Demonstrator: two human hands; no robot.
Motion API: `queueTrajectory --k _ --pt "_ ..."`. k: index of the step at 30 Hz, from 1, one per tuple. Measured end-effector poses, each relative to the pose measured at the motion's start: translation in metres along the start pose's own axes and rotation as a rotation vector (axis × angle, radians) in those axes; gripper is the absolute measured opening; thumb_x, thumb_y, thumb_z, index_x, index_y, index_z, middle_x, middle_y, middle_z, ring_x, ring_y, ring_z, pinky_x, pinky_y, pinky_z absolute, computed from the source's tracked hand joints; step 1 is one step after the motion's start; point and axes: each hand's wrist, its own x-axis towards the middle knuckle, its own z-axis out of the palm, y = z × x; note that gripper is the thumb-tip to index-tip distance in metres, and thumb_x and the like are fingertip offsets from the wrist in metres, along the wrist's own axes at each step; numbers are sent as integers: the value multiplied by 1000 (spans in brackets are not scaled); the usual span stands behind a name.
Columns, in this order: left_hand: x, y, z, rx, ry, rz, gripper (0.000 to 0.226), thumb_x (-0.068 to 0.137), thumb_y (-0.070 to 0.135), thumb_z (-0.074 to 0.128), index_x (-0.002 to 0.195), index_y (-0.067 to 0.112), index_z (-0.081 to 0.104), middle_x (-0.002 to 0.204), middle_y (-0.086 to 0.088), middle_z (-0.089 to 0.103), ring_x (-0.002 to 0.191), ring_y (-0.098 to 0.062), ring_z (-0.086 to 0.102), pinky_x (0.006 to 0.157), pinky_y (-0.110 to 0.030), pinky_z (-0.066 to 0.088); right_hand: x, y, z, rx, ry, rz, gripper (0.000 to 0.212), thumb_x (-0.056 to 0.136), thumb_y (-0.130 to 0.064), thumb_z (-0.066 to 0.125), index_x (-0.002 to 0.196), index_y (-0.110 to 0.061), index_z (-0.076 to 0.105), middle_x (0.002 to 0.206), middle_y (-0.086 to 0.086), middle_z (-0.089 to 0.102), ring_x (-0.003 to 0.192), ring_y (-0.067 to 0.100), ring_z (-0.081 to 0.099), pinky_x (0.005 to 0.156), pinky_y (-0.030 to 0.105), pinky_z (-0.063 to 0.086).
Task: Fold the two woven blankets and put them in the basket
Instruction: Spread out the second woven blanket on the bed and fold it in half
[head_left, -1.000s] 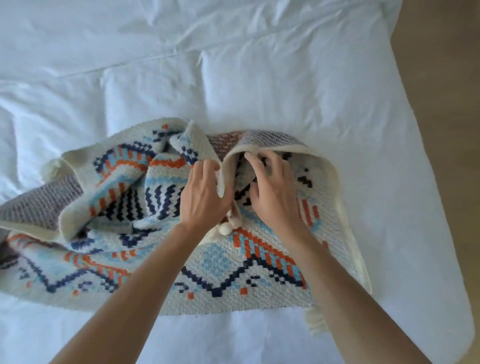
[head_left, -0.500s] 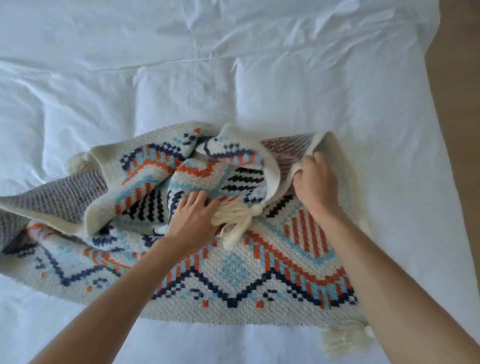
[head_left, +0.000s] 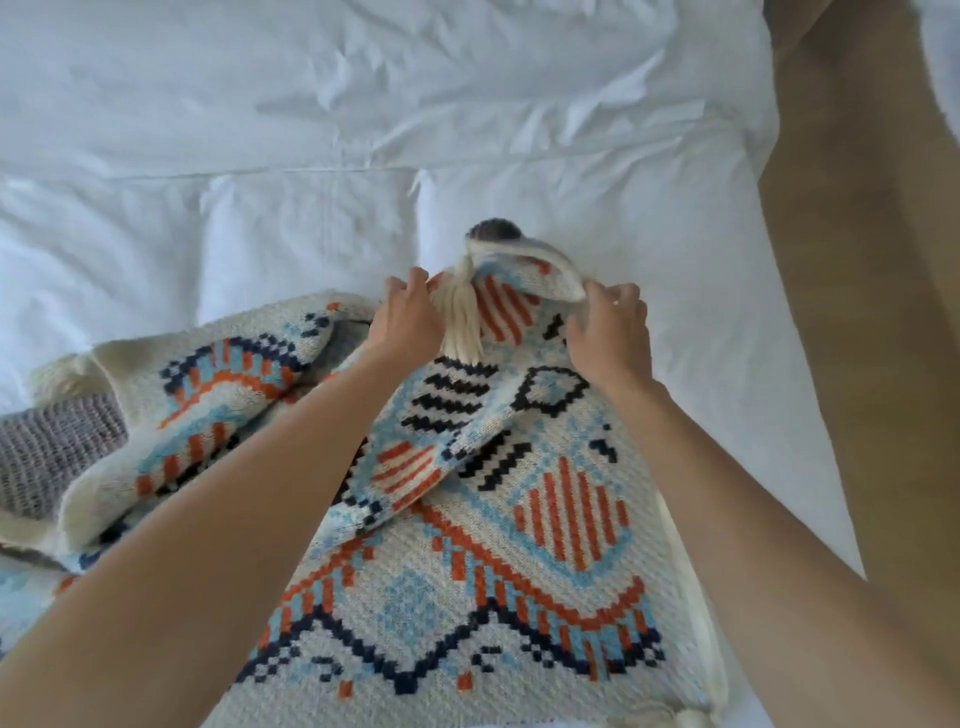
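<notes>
A cream woven blanket (head_left: 467, 597) with orange, light-blue and navy patterns lies rumpled on the white bed (head_left: 260, 130). Its grey-purple underside shows at the left. One corner is lifted at the far side, and a cream tassel (head_left: 460, 317) hangs from it. My left hand (head_left: 408, 317) pinches the blanket edge just left of the tassel. My right hand (head_left: 610, 332) grips the folded edge to the right of it. Both forearms stretch forward over the blanket. No second blanket and no basket is in view.
White crumpled sheets and a duvet seam (head_left: 311, 169) fill the far part of the bed. The bed's right edge (head_left: 810, 415) drops to a tan floor (head_left: 872, 312). Another white fabric edge (head_left: 940, 52) shows at the top right corner.
Both hands have moved forward and apart, lifting a tasselled blanket corner away from me and spreading it. The view has moved closer over the blanket.
</notes>
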Motion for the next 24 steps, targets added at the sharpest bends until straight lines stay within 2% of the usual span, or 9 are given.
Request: queueTrajectory --k 5,7,9,11,14,16,18,21,24 --pt "13 -2 9 5 -273 -44 28 92 3 46 120 4 41 84 -10 59 65 -20 62 53 -29 54 3 26 13 65 -171 144 72 93 -19 51 149 -24 6 147 14 21 123 34 39 92 44 44" --pt "7 3 14 104 -405 28 20 93 6 45 112 3 49 75 -8 62 57 -16 64 54 -29 57 2 31 19 83 -274 114 73 94 -20 53 149 -29 6 138 14 31 94 29 56 70 36 50" --pt "7 9 15 167 -381 61 19 94 11 43 108 2 53 74 -8 63 57 -17 64 52 -27 55 -2 35 28 24 -335 67 57 96 -17 51 145 -25 22 123 16 47 74 25 55 57 30 43" --pt "17 18 7 106 -137 11 26 92 15 43 114 3 50 90 -12 62 77 -27 65 61 -34 52 -4 38 32 -4 -216 81 39 97 -9 44 135 -14 38 112 17 55 78 29 57 62 32 43" --pt "35 33 -11 -111 222 -45 37 89 12 43 126 7 40 119 -18 52 106 -36 53 80 -40 41 -4 40 27 104 124 145 31 95 -1 42 125 -7 47 117 17 48 79 26 57 67 32 50" --pt "37 41 -9 -147 138 86 56 87 4 45 139 17 28 136 -13 38 112 -24 46 82 -28 37 -10 41 25 214 184 108 39 94 1 45 131 -10 43 125 15 41 71 18 56 60 26 52" --pt "28 41 4 -67 4 226 78 81 -3 48 147 24 15 151 -10 15 122 -24 37 89 -25 40 -27 43 29 245 145 37 53 91 2 51 139 -15 37 134 13 33 67 11 53 51 17 46" --pt "0 34 28 64 61 313 75 77 -3 47 144 21 24 154 -12 5 135 -33 26 103 -41 42 -71 53 38 200 120 12 57 87 -2 58 138 -18 39 144 11 28 95 16 57 76 21 52" --pt "-50 23 59 193 86 406 52 83 3 47 133 14 40 143 -11 27 125 -27 36 103 -38 41 -129 64 49 161 137 33 45 81 -5 63 125 -15 55 132 10 44 119 24 46 99 44 45"
